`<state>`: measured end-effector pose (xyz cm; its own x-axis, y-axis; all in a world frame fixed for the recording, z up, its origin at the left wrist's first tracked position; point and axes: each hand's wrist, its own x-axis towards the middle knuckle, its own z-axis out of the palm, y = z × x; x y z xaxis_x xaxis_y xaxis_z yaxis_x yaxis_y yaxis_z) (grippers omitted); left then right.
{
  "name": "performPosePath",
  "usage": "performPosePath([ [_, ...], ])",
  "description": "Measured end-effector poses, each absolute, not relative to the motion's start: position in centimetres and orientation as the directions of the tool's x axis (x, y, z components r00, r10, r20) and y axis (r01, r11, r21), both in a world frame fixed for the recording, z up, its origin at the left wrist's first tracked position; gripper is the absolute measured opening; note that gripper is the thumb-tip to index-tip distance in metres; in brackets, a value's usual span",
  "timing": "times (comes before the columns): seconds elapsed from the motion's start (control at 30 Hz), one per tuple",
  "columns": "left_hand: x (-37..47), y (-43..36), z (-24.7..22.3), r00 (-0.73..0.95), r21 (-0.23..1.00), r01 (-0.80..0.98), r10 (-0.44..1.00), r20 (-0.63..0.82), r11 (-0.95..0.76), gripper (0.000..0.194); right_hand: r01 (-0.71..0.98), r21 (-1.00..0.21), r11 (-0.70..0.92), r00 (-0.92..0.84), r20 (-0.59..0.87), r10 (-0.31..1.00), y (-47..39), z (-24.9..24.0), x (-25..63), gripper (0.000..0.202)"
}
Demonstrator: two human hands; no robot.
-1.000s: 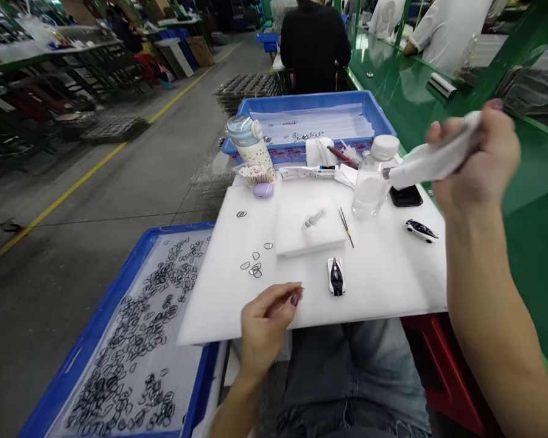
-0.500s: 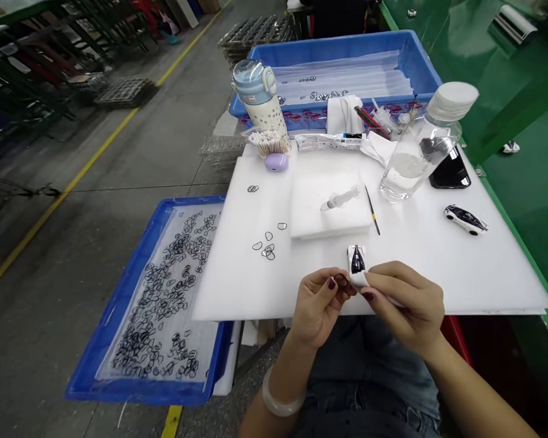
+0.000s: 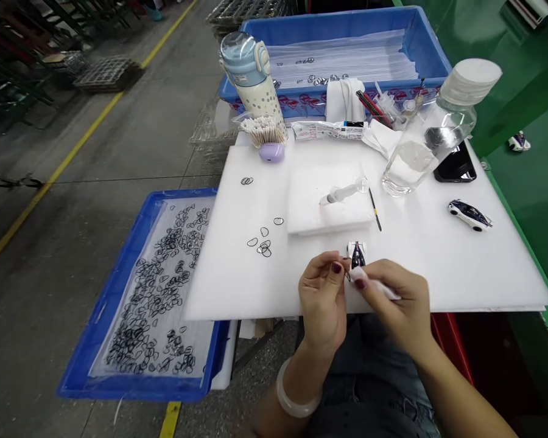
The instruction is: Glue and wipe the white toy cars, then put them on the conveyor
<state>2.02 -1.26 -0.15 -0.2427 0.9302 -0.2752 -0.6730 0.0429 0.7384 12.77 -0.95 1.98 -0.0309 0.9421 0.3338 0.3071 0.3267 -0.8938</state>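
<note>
Near the front edge of the white board [image 3: 237, 286], my left hand [image 3: 324, 298] pinches a small thin black ring [image 3: 347, 275] between thumb and fingertips. My right hand [image 3: 397, 298] is closed on a white cloth [image 3: 386, 291], its tip pressed close to the ring. Just beyond my fingers a white and black toy car [image 3: 357, 252] stands on the board, its near end hidden by my hands. Several loose black rings [image 3: 263, 247] lie on the board to the left. A white foam block [image 3: 331, 219] with a syringe [image 3: 342, 193] on it is behind the car.
A blue tray [image 3: 132, 389] full of black rings sits low at the left. At the back are a blue bin [image 3: 342, 24], a drink bottle [image 3: 256, 91], cotton swabs [image 3: 265, 129], and a clear liquid bottle [image 3: 411, 164]. Another toy car [image 3: 469, 215] and a phone [image 3: 456, 165] are right.
My left hand has turned more upright with the ring, and my right hand has shifted slightly left, bringing the cloth against or near it. The whole view has tilted a little.
</note>
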Motion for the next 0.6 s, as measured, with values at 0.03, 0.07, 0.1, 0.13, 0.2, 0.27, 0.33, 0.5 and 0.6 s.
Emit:
performPosePath([
  [0.03,2.3,-1.3,-0.1,-0.270,0.767,-0.641,0.929,-0.252,0.022,0.023,0.262,-0.920,0.292,-0.044,0.291,0.956,-1.2,1.9,12.6,0.006],
  [0.07,2.5,-1.4,0.0,-0.286,0.793,-0.609,0.931,-0.227,0.006,0.022,0.223,-0.937,0.267,-0.040,0.265,0.963,-1.3,1.8,12.4,0.005],
  [0.1,2.6,-1.5,0.1,-0.292,0.813,-0.582,0.935,-0.202,-0.006,0.021,0.194,-0.949,0.250,-0.022,0.251,0.968,-1.5,1.7,12.3,0.006],
  [0.13,2.6,-1.7,0.2,-0.289,0.826,-0.564,0.940,-0.183,-0.012,0.020,0.180,-0.954,0.240,-0.003,0.243,0.970,-1.5,1.7,12.3,0.007],
  [0.2,2.3,-1.8,0.4,-0.275,0.827,-0.562,0.947,-0.166,-0.018,0.018,0.203,-0.943,0.263,0.015,0.271,0.962,-1.3,1.8,12.7,0.009],
  [0.27,1.5,-1.9,0.6,-0.191,0.804,-0.594,0.966,-0.174,0.027,0.021,0.254,-0.899,0.357,-0.041,0.359,0.933,-0.8,2.4,13.7,0.010],
  [0.33,0.3,-1.7,0.8,0.053,0.755,-0.626,0.977,-0.207,0.194,0.033,0.277,-0.833,0.479,-0.192,0.441,0.877,-0.2,3.2,15.1,0.012],
  [0.5,-1.3,-0.9,0.9,0.564,0.670,-0.472,0.780,-0.270,0.573,0.041,0.331,-0.716,0.615,-0.591,0.351,0.726,0.2,5.6,18.1,0.009],
  [0.6,-0.7,-0.6,0.9,0.606,0.681,-0.402,0.735,-0.304,0.612,0.042,0.374,-0.684,0.626,-0.669,0.269,0.693,0.0,6.7,19.4,0.011],
])
